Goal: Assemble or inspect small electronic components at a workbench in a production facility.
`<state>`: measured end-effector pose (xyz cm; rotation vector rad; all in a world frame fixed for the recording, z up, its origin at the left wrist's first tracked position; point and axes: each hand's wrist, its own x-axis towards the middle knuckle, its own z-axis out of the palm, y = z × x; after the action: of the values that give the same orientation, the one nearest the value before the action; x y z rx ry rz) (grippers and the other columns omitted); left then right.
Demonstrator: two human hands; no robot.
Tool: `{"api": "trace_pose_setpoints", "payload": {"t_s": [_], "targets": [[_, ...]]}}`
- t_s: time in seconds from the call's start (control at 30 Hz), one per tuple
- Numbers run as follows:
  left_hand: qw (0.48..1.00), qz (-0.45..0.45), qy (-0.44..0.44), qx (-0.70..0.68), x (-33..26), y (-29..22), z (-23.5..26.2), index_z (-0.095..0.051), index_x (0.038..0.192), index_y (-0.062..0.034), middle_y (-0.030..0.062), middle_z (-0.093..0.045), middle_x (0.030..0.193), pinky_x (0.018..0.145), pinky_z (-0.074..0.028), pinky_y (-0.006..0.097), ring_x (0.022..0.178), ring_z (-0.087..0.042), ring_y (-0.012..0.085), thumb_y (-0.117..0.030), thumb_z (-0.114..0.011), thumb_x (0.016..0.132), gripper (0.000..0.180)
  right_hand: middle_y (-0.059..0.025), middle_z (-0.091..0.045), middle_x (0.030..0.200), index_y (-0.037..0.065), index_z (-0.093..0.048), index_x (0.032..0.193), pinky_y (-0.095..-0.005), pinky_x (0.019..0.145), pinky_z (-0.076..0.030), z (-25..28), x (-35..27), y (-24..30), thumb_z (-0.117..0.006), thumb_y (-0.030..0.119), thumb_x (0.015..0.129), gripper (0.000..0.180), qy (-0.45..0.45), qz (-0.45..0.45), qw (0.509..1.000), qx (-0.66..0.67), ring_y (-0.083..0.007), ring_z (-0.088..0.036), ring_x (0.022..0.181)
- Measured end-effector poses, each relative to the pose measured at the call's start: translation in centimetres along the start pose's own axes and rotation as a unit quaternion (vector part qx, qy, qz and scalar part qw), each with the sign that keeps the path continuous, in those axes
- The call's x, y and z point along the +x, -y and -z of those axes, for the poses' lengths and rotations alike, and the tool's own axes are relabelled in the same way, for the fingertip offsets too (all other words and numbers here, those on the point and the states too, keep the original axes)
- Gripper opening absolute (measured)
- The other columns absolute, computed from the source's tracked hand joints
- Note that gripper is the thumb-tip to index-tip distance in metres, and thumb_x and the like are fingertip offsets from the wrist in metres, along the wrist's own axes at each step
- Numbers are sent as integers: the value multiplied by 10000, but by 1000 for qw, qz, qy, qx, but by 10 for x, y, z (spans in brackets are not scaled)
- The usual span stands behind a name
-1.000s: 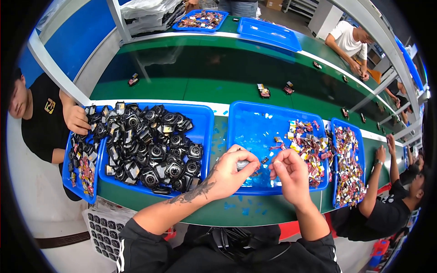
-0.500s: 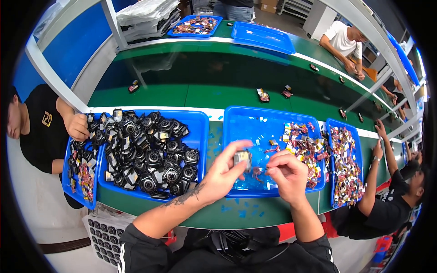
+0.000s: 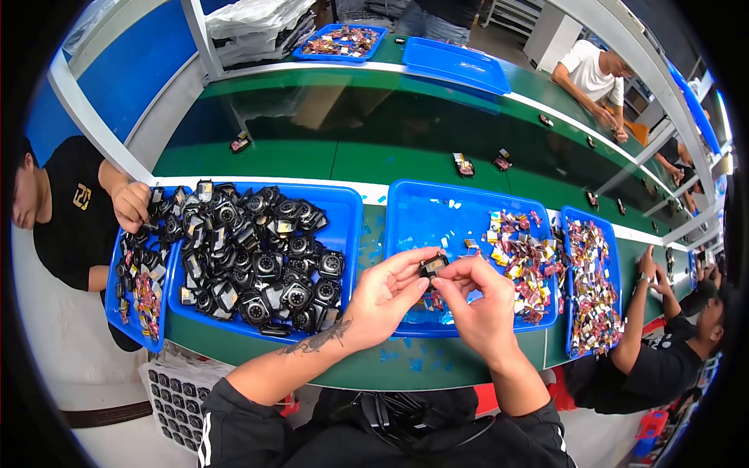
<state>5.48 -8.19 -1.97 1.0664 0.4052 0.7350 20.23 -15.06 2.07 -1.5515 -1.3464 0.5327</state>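
- Left hand (image 3: 388,295) is pinching a small black part (image 3: 431,266) between thumb and fingertips; its fingers are closing on the part's left side, above the near edge of the middle blue tray (image 3: 437,207)
- Right hand (image 3: 477,306) is gripping the same part from the right, fingers curling over it; both hands are meeting just above the tray's front rim
- Middle tray is holding a heap of small colourful pieces (image 3: 521,253) toward its right side; its left half is showing bare blue
- Left blue tray (image 3: 347,204) is lying just beside it, carrying a pile of black camera-like parts (image 3: 253,257)
- Right blue tray (image 3: 613,269) is holding more colourful pieces
- Another person's hand (image 3: 131,205) is resting at the far-left narrow tray (image 3: 118,300); green conveyor belt (image 3: 328,132) is running beyond the trays
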Motion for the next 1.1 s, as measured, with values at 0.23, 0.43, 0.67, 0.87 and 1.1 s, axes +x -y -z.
{"api": "trace_pose_setpoints", "payload": {"t_s": [0.23,0.43,0.67,0.87,1.1], "targets": [[999,-9,34,9,-2,-8,-5,-403,1399,45,151,-468,1422,1041,-437,333,1248,-517,200,-2,-500,969,443,-75,-673,756,14,-666,841,-270,549,-478,0,0,6,-731,-20,773,101,-8,27,999,-44,-134,-591,591],[998,-10,47,35,-3,-7,-3,-384,1409,55,159,-454,1434,1058,-422,344,1272,-499,216,3,-476,977,445,-63,-668,733,26,-658,816,-272,537,-462,1,3,8,-742,-1,764,102,-4,26,999,-40,-142,-575,569],[996,-62,43,56,-7,-3,-6,-398,1413,28,153,-469,1422,1030,-434,318,1261,-503,195,18,-435,984,430,-9,-507,590,61,-548,722,-247,536,-383,8,6,9,-784,85,728,238,16,-4,995,-93,-120,-500,540],[997,-68,-23,-17,-4,-4,-13,-385,1371,50,217,-461,1407,1017,-484,396,1248,-522,262,3,-445,977,401,-30,-557,819,29,-566,954,-264,725,-517,12,-1,-9,-786,24,701,335,-14,-35,984,175,-99,-558,753],[993,-98,-20,62,-3,-6,-5,-530,1280,2,170,-509,1364,996,-448,311,1203,-545,217,12,-468,966,320,-91,-652,926,-33,-630,1011,-257,775,-559,13,-25,1,-704,-45,827,199,20,-59,991,115,-131,-652,835]]}}
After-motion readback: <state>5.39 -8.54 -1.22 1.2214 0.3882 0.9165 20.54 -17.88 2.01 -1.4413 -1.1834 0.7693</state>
